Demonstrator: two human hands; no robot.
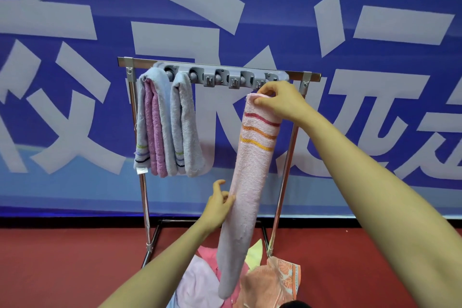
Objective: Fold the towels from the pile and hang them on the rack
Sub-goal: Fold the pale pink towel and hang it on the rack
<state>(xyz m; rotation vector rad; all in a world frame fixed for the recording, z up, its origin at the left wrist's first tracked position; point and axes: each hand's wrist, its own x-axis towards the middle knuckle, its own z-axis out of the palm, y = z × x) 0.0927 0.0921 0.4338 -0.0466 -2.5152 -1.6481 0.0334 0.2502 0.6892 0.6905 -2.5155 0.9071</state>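
My right hand (280, 101) pinches the folded pink towel (247, 182) by its top, just under the right end of the rack (311, 75). My left hand (218, 205) touches the towel's edge lower down, fingers loose. The pile (270, 280) lies at the rack's foot.

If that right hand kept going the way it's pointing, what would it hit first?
Probably the gray clip strip on the rack, above-left of the right hand, which pinches the top of the pink striped towel. Depth is unclear.
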